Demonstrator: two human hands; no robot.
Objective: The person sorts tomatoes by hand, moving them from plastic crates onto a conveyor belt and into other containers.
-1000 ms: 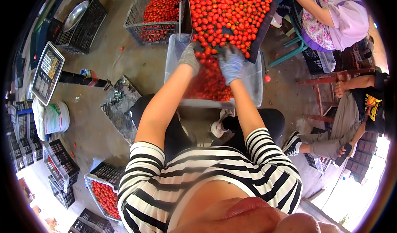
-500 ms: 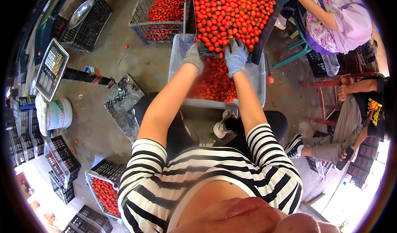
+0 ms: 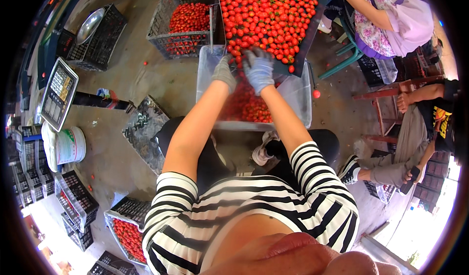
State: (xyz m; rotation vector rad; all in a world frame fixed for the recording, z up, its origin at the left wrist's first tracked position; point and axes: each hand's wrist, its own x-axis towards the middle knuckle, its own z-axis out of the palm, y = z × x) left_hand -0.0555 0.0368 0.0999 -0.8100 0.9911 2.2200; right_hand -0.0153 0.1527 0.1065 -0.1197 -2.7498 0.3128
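Note:
Small red cherry tomatoes (image 3: 266,18) cover a dark sloping tray (image 3: 308,43) in front of me. At its lower edge, my right hand (image 3: 259,71) in a blue-grey glove lies against the tomatoes, open with fingers spread. My left hand (image 3: 224,74), in a grey glove, is beside the tray's lower left corner. Its fingers look stretched out and seem to hold nothing, though their tips are partly hidden. Below both hands stands a clear plastic bin (image 3: 300,99) with a heap of tomatoes (image 3: 246,108) inside, partly blurred.
A grey crate (image 3: 161,28) part full of tomatoes stands left of the tray. Further left are a scale display (image 3: 59,94), a scale platform (image 3: 144,128) and a white bucket (image 3: 71,145). A seated co-worker (image 3: 400,21) and another person (image 3: 415,133) are on the right.
My right hand has moved left along the tray's lower edge, closer to my left hand. Tomatoes at that edge have shifted, baring dark tray at the lower right. My left hand has barely moved.

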